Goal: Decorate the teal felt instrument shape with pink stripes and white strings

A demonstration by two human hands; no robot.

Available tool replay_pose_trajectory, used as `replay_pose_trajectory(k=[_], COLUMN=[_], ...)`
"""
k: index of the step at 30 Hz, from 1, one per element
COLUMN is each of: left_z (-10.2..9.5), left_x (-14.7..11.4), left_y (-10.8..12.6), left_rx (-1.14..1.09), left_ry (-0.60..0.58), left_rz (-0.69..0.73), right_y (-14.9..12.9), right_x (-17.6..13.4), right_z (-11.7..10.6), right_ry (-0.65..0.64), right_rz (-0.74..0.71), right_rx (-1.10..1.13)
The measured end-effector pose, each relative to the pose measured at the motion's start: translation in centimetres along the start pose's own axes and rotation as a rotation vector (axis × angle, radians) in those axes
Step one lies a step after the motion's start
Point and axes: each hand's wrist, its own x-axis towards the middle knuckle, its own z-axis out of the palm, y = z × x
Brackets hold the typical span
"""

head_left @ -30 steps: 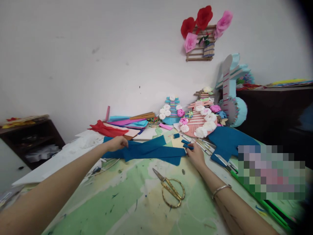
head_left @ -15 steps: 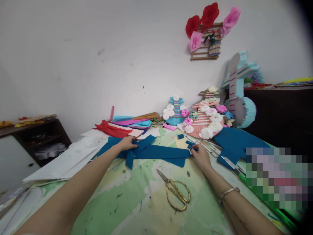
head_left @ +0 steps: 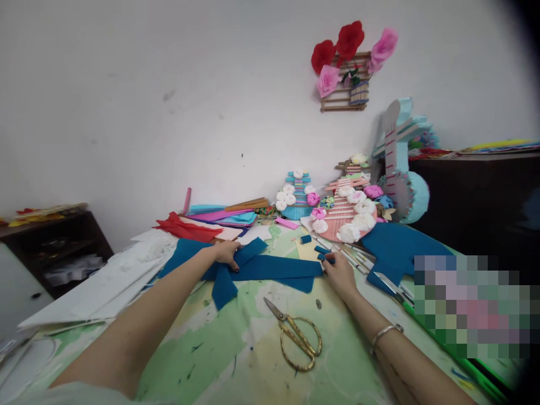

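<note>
Several pieces of dark blue sheet, crepe paper or felt by the look, lie across the table. Over them rests my left hand (head_left: 228, 254), its thumb and fingers apart on the crossing blue strips (head_left: 225, 288). A long blue strip (head_left: 278, 266) runs from there toward my right hand (head_left: 341, 274). The right fingers are closed at the strip's far end, around a small dark blue piece (head_left: 328, 258); its exact shape is partly hidden. Just beyond them lie another small blue piece (head_left: 321, 249) and a small blue roll (head_left: 306, 239). Gold-handled scissors (head_left: 295, 336) lie slightly open in front.
White sheets (head_left: 93, 281) are stacked at left, with red crepe paper (head_left: 185, 227) behind. Flower-decorated instrument models (head_left: 343, 211) stand against the wall. At right lie pens (head_left: 352, 256), a larger blue sheet (head_left: 390, 244) and a knife (head_left: 386, 283).
My left thumb and fingers have spread apart over the strips, and the short crossing strip hangs further toward me. The right hand stays at the strip's end. The camera view has shifted slightly.
</note>
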Motion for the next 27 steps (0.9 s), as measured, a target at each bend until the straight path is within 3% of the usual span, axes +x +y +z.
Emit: replay_pose_trajectory(k=[6, 15, 18, 24, 27], left_z=[-0.4, -1.1, -2.4, -6.0, -6.9], left_x=[0.1, -0.2, 0.2, 1.1, 1.2], left_y=[-0.2, -0.8, -1.3, -3.4, -4.8], left_rx=[-0.106, -0.205, -0.170, -0.006, 0.047], left_ry=[-0.153, -0.194, -0.092, 0.316, 0.418], left_rz=[0.095, 0.104, 0.083, -0.034, -0.105], right_y=[-0.3, -0.6, -0.6, -0.8, -0.8], right_x=[0.0, -0.2, -0.2, -0.3, -0.3], right_z=[-0.1, -0.2, -0.2, -0.3, -0.3], right_ry=[0.015, 0.022, 0.026, 0.025, 0.020], right_rz=[0.015, 0.010, 0.013, 0.023, 0.024], right_rx=[-0.015, -0.012, -0.011, -0.016, -0.016])
